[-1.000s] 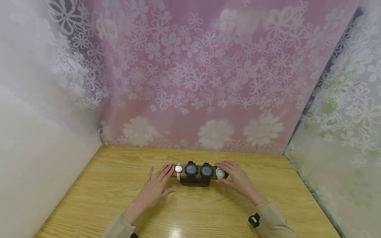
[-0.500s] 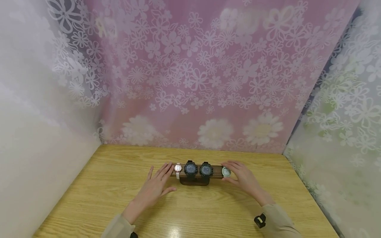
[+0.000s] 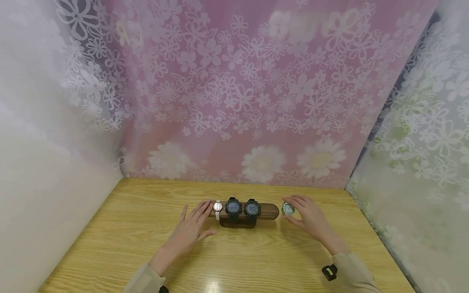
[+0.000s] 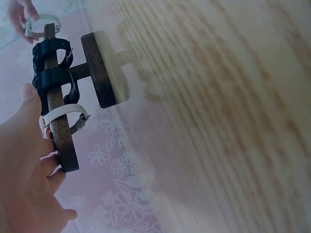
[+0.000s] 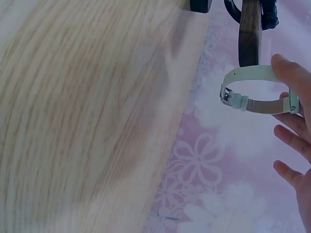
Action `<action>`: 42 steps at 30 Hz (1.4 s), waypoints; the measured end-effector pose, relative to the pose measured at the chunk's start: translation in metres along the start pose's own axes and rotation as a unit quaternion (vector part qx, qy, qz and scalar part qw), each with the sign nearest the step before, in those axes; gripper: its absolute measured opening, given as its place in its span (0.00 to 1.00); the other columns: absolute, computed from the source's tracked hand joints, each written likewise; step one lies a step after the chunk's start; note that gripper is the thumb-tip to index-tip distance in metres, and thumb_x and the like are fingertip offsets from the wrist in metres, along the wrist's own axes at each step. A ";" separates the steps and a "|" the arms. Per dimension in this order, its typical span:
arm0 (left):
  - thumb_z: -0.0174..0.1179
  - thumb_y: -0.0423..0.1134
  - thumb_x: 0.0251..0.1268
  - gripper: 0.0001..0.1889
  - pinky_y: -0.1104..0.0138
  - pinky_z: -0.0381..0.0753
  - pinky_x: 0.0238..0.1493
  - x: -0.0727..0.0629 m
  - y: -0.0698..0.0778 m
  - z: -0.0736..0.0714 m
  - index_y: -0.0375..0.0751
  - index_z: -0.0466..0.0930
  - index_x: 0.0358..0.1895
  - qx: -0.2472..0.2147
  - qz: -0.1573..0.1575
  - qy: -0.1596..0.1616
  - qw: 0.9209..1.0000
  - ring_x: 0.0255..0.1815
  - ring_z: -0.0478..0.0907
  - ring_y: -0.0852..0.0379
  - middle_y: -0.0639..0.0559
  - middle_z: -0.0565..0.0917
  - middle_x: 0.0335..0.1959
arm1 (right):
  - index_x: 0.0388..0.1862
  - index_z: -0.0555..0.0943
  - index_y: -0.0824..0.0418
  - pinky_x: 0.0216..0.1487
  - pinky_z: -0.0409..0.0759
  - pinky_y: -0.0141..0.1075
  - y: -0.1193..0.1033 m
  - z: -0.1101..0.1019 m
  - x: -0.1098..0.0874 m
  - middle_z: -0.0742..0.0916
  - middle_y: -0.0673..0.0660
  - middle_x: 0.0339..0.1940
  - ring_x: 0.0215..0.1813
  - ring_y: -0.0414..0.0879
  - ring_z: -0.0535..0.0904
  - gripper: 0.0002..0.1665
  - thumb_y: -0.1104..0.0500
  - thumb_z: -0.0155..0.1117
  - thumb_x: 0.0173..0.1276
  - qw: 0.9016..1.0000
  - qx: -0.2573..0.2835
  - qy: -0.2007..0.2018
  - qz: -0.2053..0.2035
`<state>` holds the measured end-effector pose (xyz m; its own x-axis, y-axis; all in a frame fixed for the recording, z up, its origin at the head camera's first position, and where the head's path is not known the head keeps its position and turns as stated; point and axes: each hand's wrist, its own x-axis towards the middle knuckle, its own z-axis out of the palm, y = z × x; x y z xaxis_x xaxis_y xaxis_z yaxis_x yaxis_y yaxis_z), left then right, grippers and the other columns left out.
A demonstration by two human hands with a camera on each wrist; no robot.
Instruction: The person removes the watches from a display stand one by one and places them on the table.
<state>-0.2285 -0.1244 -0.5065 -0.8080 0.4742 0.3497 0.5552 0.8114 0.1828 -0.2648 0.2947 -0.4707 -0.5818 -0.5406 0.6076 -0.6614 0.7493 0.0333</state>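
Observation:
A dark wooden watch stand [image 3: 270, 211] stands on the table, its bar raised on a foot. A white-strapped watch [image 3: 218, 206] and two black watches [image 3: 233, 206] are strapped round the bar. My left hand [image 3: 190, 232] lies with straight fingers on the bar's left end, beside the white watch. Just off the right end, my right hand [image 3: 309, 217] pinches a pale green wristwatch [image 3: 288, 208] between thumb and fingers. In the right wrist view this watch [image 5: 257, 73] has its strap buckled into a loop, close by the bar's end [image 5: 250, 43].
The wooden table [image 3: 234, 260] reaches back to a pink flowered curtain [image 3: 238, 101]. A white wall [image 3: 55, 162] stands at the left and a flowered sheet [image 3: 421, 183] at the right. A black strap device [image 3: 329, 272] sits at my right sleeve.
My right hand has moved right with the pale green watch, sliding it along the bar and off its right end. My left hand stays on the left end.

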 end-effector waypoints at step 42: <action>0.61 0.59 0.69 0.45 0.37 0.41 0.78 0.000 0.002 -0.002 0.42 0.53 0.81 0.003 -0.004 -0.001 1.000 0.82 0.51 0.46 0.50 0.50 0.82 | 0.55 0.85 0.60 0.57 0.78 0.59 0.047 -0.017 -0.044 0.88 0.58 0.48 0.55 0.59 0.81 0.34 0.56 0.86 0.46 0.978 -0.127 -0.160 0.038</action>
<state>-0.2269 -0.1230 -0.5041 -0.8131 0.4677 0.3466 0.5470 0.8175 0.1800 -0.2625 0.3600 -0.4825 -0.7692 -0.5420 0.3386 -0.4958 0.8404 0.2188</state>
